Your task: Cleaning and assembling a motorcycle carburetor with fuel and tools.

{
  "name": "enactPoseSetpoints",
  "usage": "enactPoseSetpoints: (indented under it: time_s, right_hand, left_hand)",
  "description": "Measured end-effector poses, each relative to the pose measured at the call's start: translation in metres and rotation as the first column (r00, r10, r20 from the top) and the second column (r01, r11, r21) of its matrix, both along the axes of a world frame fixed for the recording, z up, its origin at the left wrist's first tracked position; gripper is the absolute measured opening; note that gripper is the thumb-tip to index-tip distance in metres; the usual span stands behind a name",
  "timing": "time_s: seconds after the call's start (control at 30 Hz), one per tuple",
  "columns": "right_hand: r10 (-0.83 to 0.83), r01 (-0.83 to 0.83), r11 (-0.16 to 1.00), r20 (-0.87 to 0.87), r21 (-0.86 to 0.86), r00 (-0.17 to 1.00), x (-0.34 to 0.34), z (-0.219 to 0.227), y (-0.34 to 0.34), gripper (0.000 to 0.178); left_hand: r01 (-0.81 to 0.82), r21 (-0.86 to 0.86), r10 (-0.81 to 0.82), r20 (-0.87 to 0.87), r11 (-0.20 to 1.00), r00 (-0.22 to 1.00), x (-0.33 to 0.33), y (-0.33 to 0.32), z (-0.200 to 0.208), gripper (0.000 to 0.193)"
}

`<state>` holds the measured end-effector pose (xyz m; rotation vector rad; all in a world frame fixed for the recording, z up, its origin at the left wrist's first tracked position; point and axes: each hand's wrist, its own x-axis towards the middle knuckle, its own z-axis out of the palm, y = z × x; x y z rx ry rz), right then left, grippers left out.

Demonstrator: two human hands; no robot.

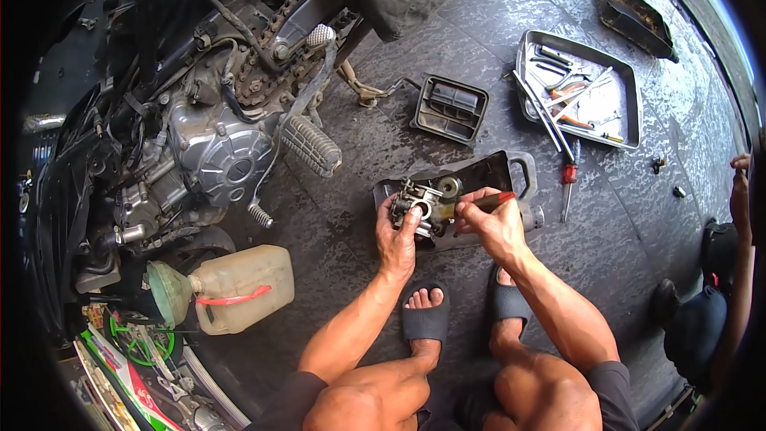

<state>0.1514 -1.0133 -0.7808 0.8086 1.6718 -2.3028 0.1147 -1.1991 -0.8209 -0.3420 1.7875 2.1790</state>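
Observation:
My left hand (396, 246) grips a metal carburetor (420, 209), its thumb lying across the front of the body. From the right, my right hand (501, 230) pinches a paintbrush with a red handle (498, 201). The yellowish bristles are against or very close to the carburetor's right side; actual contact is hard to tell. Both hands work above a dark cut-open plastic jug (488, 161) that lies on its side like a basin. Beside the carburetor shows a round metal part (450, 186); whether it is attached I cannot tell.
A motorcycle engine (227, 152) fills the left. Near it lie a jug (255, 271) and green funnel (166, 291). Ahead are a black open case (452, 108), a metal tool tray (636, 104), a red-handled screwdriver (569, 174) and a dark box (634, 16). Another person's arm (742, 207) shows at right.

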Motion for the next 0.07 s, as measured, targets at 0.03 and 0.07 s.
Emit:
enactPoseSetpoints:
  time_s: [0.03,0.07]
  right_hand:
    - [-0.025,0.024,0.993,0.013,0.113,1.0,-0.0027,-0.003,0.0014,0.023]
    - [-0.057,0.041,0.976,0.069,0.216,0.996,-0.0054,-0.007,0.0019,0.023]
  left_hand:
    - [0.018,-0.014,-0.019,-0.021,1.0,1.0,0.001,0.0005,0.0005,0.058]
    - [0.018,0.008,-0.018,0.01,1.0,1.0,0.0023,0.0013,0.0002,0.06]
